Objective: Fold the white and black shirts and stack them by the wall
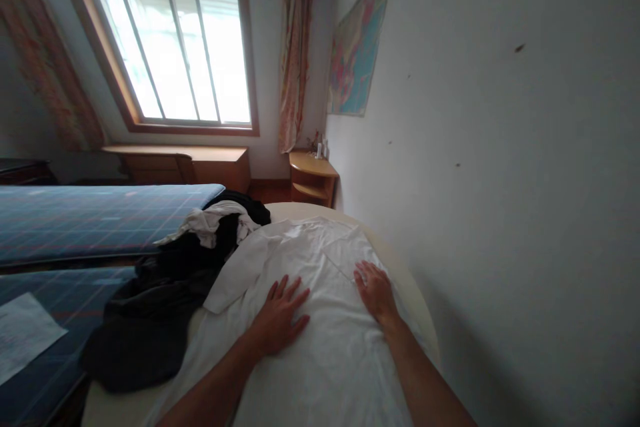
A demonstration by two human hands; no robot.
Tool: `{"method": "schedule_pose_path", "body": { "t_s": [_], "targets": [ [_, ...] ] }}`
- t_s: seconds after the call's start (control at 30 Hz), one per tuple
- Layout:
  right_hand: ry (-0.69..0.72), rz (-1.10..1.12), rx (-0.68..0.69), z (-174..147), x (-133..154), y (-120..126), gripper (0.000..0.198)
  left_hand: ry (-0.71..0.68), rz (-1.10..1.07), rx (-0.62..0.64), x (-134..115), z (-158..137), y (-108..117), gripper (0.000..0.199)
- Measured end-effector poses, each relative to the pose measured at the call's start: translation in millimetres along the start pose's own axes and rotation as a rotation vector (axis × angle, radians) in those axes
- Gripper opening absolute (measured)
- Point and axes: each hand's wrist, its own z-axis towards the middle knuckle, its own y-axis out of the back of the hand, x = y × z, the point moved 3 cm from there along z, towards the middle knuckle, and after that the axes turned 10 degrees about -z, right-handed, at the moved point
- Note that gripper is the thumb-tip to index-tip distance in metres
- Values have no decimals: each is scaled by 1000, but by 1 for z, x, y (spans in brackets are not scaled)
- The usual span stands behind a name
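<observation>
A white short-sleeved shirt (330,347) is spread over a round cream table (417,300), its collar end away from me and some wrinkles across its body. My left hand (283,313) lies flat on the left part of the shirt with its fingers spread. On the right, near the shirt's far edge, my right hand (374,288) rests on the cloth, fingers stretched forward and slightly bent. Neither hand has anything in its grasp. One sleeve (235,277) fans out to the left, towards a pile of dark clothes (150,320).
A grey-white garment (213,220) tops the dark pile. Blue plaid mattresses (110,220) lie at left, with a paper sheet (25,333) on the nearer one. A white wall (525,227) runs close along the right. A small corner shelf (313,173) stands beyond the table.
</observation>
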Motion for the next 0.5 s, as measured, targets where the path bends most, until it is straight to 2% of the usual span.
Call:
{"method": "schedule_pose_path", "body": {
  "t_s": [0.13,0.37,0.43,0.5],
  "targets": [
    [4,-19,-119,0,-13,-8,44,-56,-77,-9,5,-2,-2,47],
    [24,104,-151,5,-15,-5,44,-63,-77,8,0,1,3,50],
    [-41,70,-206,5,-18,1,42,-60,-69,8,-1,2,4,51],
    [-178,-57,-241,4,-24,6,40,-56,-64,11,-2,2,4,51]
  ]
}}
